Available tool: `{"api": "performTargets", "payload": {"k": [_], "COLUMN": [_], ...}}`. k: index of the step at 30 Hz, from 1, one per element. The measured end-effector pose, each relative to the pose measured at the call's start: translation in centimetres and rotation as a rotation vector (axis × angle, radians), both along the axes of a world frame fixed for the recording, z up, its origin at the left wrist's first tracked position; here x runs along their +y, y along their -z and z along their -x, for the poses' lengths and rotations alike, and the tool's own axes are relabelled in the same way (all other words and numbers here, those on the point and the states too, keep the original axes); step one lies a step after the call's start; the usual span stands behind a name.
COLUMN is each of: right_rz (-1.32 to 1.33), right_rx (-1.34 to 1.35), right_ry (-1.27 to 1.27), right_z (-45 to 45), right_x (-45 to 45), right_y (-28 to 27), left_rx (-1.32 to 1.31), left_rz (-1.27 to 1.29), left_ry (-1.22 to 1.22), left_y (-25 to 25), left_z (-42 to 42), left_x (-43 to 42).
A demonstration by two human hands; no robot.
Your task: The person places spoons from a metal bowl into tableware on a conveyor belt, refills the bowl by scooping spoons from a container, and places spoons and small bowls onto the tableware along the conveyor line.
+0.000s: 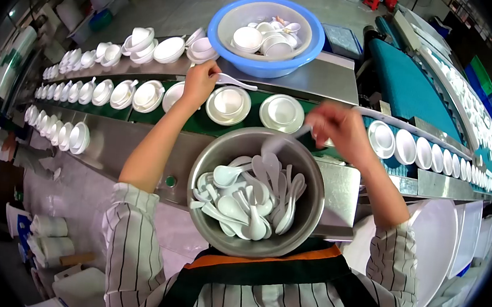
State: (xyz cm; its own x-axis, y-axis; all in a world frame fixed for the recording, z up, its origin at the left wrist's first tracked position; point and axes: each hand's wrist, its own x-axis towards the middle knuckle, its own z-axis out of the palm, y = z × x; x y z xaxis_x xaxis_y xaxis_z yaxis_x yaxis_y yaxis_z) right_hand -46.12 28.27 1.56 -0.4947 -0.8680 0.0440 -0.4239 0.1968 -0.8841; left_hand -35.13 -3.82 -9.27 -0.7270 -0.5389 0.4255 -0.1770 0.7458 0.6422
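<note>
My left hand (201, 82) is closed on the handle end of a white soup spoon (239, 83), above the far edge of the green conveyor belt (193, 124). Smeared by motion, my right hand (341, 131) pinches another white spoon (285, 138), whose blurred bowl end points down over the steel basin. This steel basin (199, 166), close to my body, holds a heap of white spoons (232, 208). Between my hands, a bowl on a saucer (227, 104) and a second bowl on a saucer (282, 111) stand on the belt.
A blue tub (265, 67) of mixed bowls and spoons stands on the far steel ledge. Stacked bowls (142, 40) line that ledge leftward. More bowls (405, 147) run off to the right. A teal inclined conveyor (401, 88) rises at far right.
</note>
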Motion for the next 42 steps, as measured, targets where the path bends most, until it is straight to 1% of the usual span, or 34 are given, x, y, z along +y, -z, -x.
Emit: {"api": "performTargets", "payload": {"k": [1, 3, 5, 6, 7, 8, 9, 10, 11, 12, 13, 14, 15, 16, 17, 18, 19, 20, 21, 22, 23, 25, 26, 29, 30, 33, 34, 35, 37, 39, 40, 42], "right_rz": [0.156, 0.270, 0.308, 0.243, 0.178, 0.128, 0.055, 0.033, 0.012, -0.069, 0.014, 0.113, 0.209, 0.132, 0.098, 0.010, -0.079, -0.151, -0.216, -0.349, -0.481, -0.543, -0.573, -0.486, -0.484, -0.533, -0.482, -0.489, -0.495, -0.493, -0.493, -0.325], "right_rx": [0.082, 0.205, 0.146, 0.133, 0.117, 0.174, 0.054, 0.232, 0.406, 0.640, 0.736, 0.811, 0.887, 0.772, 0.590, 0.527, 0.462, 0.447, 0.436, 0.502, 0.567, 0.678, 0.735, 0.545, 0.485, 0.337, 0.351, 0.302, 0.203, 0.007, -0.091, -0.313], "right_ry": [0.080, 0.305, 0.397, 0.395, 0.391, 0.323, 0.259, 0.201, 0.136, 0.175, 0.147, 0.127, 0.113, 0.067, -0.067, -0.212, -0.358, -0.458, -0.556, -0.630, -0.701, -0.748, -0.769, -0.768, -0.759, -0.645, -0.624, -0.614, -0.610, -0.641, -0.652, -0.588], "right_z": [1.7, 4.7, 7.0, 7.2, 7.4, 7.4, 6.5, 6.8, 7.0, 6.0, 5.3, 4.6, 3.8, 2.5, 1.5, 0.1, -1.3, -2.5, -3.7, -4.8, -5.5, -6.5, -6.6, -5.2, -4.8, -3.7, -3.3, -3.2, -3.2, -2.7, -2.4, -1.8], "right_x": [-1.1, -3.4, -5.8, -6.7, -7.7, -8.2, -8.4, -8.6, -8.8, -8.8, -8.6, -8.3, -8.1, -7.4, -6.7, -5.9, -5.2, -4.8, -4.6, -4.6, -4.6, -4.2, -4.1, -2.7, -2.3, -0.9, -0.2, 0.4, 1.1, 1.7, 1.9, 2.4], "right_y": [0.8, 2.9, 6.0, 7.4, 9.0, 11.0, 11.3, 12.2, 13.2, 12.6, 12.0, 11.2, 9.9, 7.9, 6.4, 4.5, 3.3, 3.4, 3.4, 4.6, 6.0, 6.7, 6.9, 6.6, 5.5, 4.0, 4.5, 4.4, 3.8, 2.4, 2.1, 2.4], "left_rx": [0.033, 0.014, -0.056, -0.136, -0.161, -0.190, -0.226, -0.259, -0.203, -0.124, -0.045, -0.077, -0.106, -0.302, -0.321, -0.456, -0.601, -0.698, -0.801, -0.861, -0.851, -0.832, -0.821, -0.792, -0.731, -0.845, -0.758, -0.738, -0.582, -0.409, -0.449, -0.260], "left_rz": [0.026, 0.024, 0.040, 0.040, 0.055, 0.067, 0.072, 0.082, 0.172, 0.270, 0.372, 0.265, 0.156, 0.042, -0.006, -0.075, -0.018, 0.135, 0.230, 0.291, 0.288, 0.290, 0.255, 0.196, 0.183, -0.097, -0.169, -0.259, -0.429, -0.458, -0.522, -0.467], "left_ry": [-0.039, -0.025, -0.007, -0.006, 0.016, 0.038, 0.060, 0.088, 0.151, 0.124, 0.100, 0.130, 0.165, 0.231, 0.375, 0.482, 0.546, 0.623, 0.622, 0.689, 0.663, 0.611, 0.644, 0.698, 0.718, 0.749, 0.769, 0.761, 0.698, 0.603, 0.473, 0.357], "left_y": [1.3, 3.2, 4.2, 4.4, 4.5, 4.7, 5.0, 4.7, 4.5, 4.3, 3.5, 1.6, -1.3, -4.7, -5.8, -8.1, -8.5, -8.6, -8.0, -7.1, -5.9, -4.9, -4.8, -5.2, -5.2, -7.6, -7.6, -8.4, -8.2, -8.6, -8.9, -7.4], "left_z": [0.6, 1.3, 1.2, 1.0, 0.8, 0.5, 0.1, -0.4, -0.9, -1.4, -2.0, -2.7, -3.2, -4.1, -4.9, -6.0, -6.8, -7.3, -7.7, -7.8, -7.8, -7.4, -7.5, -7.5, -7.6, -6.5, -6.2, -5.7, -4.6, -3.1, -2.5, -1.2], "left_x": [-0.8, -1.7, -1.9, -2.1, -2.7, -3.5, -4.1, -4.7, -5.1, -5.1, -4.6, -3.0, -0.6, 2.5, 4.7, 7.9, 9.8, 11.6, 13.2, 13.8, 14.1, 14.4, 14.1, 13.9, 13.7, 13.4, 12.9, 12.6, 11.4, 10.5, 9.9, 8.2]}}
